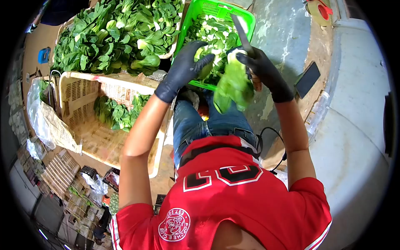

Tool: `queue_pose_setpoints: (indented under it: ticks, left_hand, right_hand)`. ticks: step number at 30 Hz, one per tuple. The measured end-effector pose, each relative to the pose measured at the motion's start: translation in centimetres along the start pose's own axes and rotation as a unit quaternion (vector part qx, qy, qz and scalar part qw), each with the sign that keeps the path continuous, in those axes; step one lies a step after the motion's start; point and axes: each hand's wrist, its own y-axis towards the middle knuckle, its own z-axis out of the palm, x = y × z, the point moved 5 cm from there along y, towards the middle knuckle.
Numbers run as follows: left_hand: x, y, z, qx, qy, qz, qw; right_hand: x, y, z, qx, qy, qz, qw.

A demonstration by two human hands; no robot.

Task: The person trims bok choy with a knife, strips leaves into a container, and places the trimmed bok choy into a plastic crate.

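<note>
My right hand (266, 71), in a black glove, is closed around a knife (241, 30) whose blade points up and away. A bok choy (234, 85) hangs at the same hand, pale base up and leaves down, slightly blurred. My left hand (183, 68), also gloved in black, is over the near left edge of the green basket (248, 18), with thumb and fingers apart. Green leaf shows just beyond its fingers; whether it touches them I cannot tell. Loose bok choy leaves (212, 31) lie in the basket.
A big heap of bok choy (116, 35) fills a crate at the upper left. Nearer stands a beige crate (89, 141) with a few bok choy (118, 112). On the right, a phone (307, 79) and a tape roll (320, 12) lie by a ledge. A black cable (284, 143) loops beside my hip.
</note>
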Motion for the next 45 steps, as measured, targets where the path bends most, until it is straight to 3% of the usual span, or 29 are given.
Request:
queue_pose_setpoints:
  ticks: [1,3,5,7,9,11,14,16,17,19,20,22,23,24,25,27,28,31,32,35,36,41,43,45]
  left_hand:
    - [0.3,-0.3,0.2,0.028,-0.096,-0.102,0.990]
    - [-1.4,-1.3,1.3,0.082,-0.234,-0.190,0.950]
    - [-1.6,-1.9,2.2,0.056,-0.168,-0.145,0.973]
    - [-0.8,-2.2,1.8,0.044,-0.142,-0.186,0.971]
    - [0.6,-2.6,1.7,0.089,-0.252,-0.235,0.935]
    - [0.7,-3.1,1.0,0.052,-0.340,-0.291,0.893]
    - [2.1,-3.5,0.5,0.045,-0.316,-0.258,0.912]
    - [2.5,-3.8,0.0,0.054,-0.295,-0.231,0.925]
    - [3.1,-4.2,0.2,0.070,-0.351,-0.282,0.890]
    - [3.7,-5.2,0.2,0.096,-0.458,-0.324,0.822]
    - [5.0,-6.1,0.3,0.048,-0.503,-0.359,0.784]
    - [4.2,-5.9,-0.4,0.043,-0.312,-0.153,0.937]
    - [3.5,-6.1,-0.6,0.040,-0.202,-0.043,0.978]
    - [4.1,-6.8,0.4,0.064,-0.567,-0.127,0.811]
    - [4.0,-7.3,1.0,0.021,-0.829,-0.225,0.512]
    - [4.9,-7.6,2.1,-0.125,-0.746,-0.352,0.551]
    - [5.1,-7.9,2.0,-0.135,-0.731,-0.346,0.572]
    - [5.3,-8.5,1.7,-0.200,-0.697,-0.347,0.595]
    - [5.2,-8.6,1.3,-0.209,-0.687,-0.348,0.602]
    - [5.8,-8.9,0.9,-0.217,-0.694,-0.346,0.593]
    - [6.0,-9.1,0.8,-0.220,-0.690,-0.349,0.594]
    - [6.7,-9.8,-0.1,-0.249,-0.677,-0.357,0.593]
    - [6.7,-10.0,-1.7,-0.224,-0.404,-0.260,0.848]
    - [6.9,-11.2,-1.2,-0.278,-0.655,-0.361,0.603]
  right_hand:
    - [-0.3,0.3,-0.1,-0.032,-0.055,0.049,0.997]
    - [-1.1,1.5,0.8,-0.021,-0.028,-0.018,0.999]
    - [-0.4,2.0,2.1,-0.009,-0.025,-0.093,0.995]
    - [0.3,1.8,2.8,0.047,0.004,-0.063,0.997]
    - [1.4,1.6,3.1,0.065,-0.034,-0.056,0.996]
    - [1.7,1.9,3.6,0.077,-0.066,-0.055,0.993]
    - [1.2,2.7,4.2,0.076,-0.060,-0.032,0.995]
    - [1.5,2.7,4.5,0.079,-0.130,-0.048,0.987]
    - [1.6,2.7,4.5,0.081,-0.164,-0.056,0.981]
    - [1.2,3.1,3.8,0.065,-0.249,-0.176,0.950]
    - [1.0,3.1,3.4,0.047,-0.265,-0.216,0.939]
    - [1.8,2.9,2.9,-0.014,-0.326,-0.308,0.894]
    - [1.6,3.5,2.4,-0.053,-0.383,-0.287,0.876]
    - [1.4,3.6,2.1,-0.110,-0.408,-0.244,0.873]
    - [1.7,3.4,1.8,-0.166,-0.431,-0.199,0.864]
    - [1.5,3.0,1.9,-0.172,-0.416,-0.217,0.866]
    - [1.8,2.8,2.1,-0.174,-0.409,-0.226,0.867]
    - [2.5,1.3,4.5,-0.138,-0.245,-0.210,0.937]
    - [2.6,0.6,5.2,-0.111,-0.123,-0.141,0.976]
    - [2.8,0.1,5.6,-0.122,-0.060,-0.158,0.978]
    - [1.9,0.0,5.7,-0.116,-0.014,-0.079,0.990]
    - [1.9,0.8,7.6,-0.154,-0.155,-0.155,0.963]
    - [1.3,1.5,8.1,-0.156,-0.197,-0.158,0.955]
    - [1.5,1.1,8.7,-0.144,-0.183,-0.160,0.959]
